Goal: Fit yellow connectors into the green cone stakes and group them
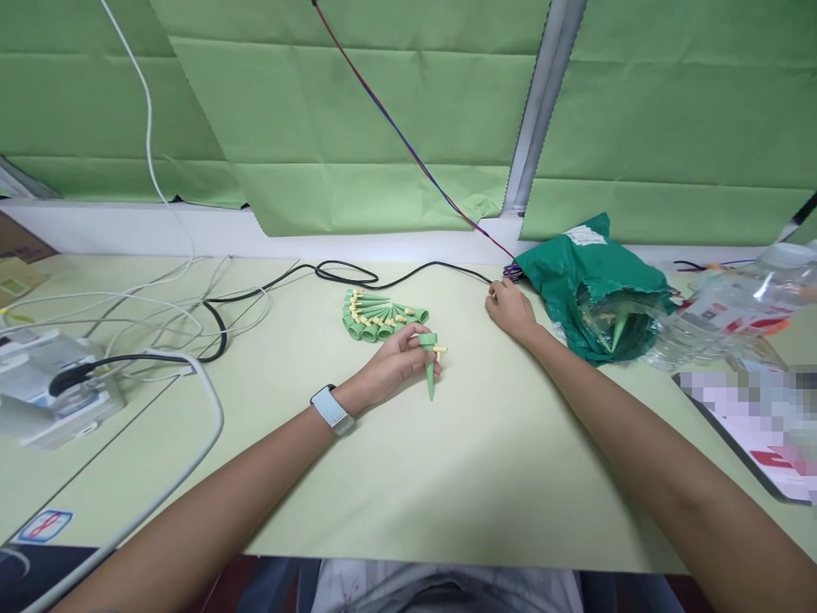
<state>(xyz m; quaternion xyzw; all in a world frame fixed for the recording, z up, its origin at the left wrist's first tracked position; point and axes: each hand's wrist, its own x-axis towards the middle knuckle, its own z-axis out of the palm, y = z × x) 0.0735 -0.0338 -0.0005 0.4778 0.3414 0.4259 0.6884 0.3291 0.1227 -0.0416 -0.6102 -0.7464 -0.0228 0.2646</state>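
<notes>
My left hand (pixel 403 362), with a light-blue watch band on its wrist, grips a green spike (pixel 431 383) that has a wide round cap on top and a small yellow valve at its side. The spike's tip points down. Just beyond this hand lies a fanned row of several similar green spikes (pixel 370 330) with yellow valves. My right hand (pixel 511 309) rests near the black cable, left of the green bag (pixel 568 281); its fingers are curled, and whatever they may hold is hidden. Inside the bag's torn opening, clear plastic and another green spike (pixel 619 330) show.
Clear plastic bottles (pixel 734 306) lie right of the bag, above a dark-edged flat board (pixel 708 417). A black cable (pixel 345 274) crosses the table's back. White cables and a power strip (pixel 64 400) occupy the left. Green blinds (pixel 383 102) hang behind.
</notes>
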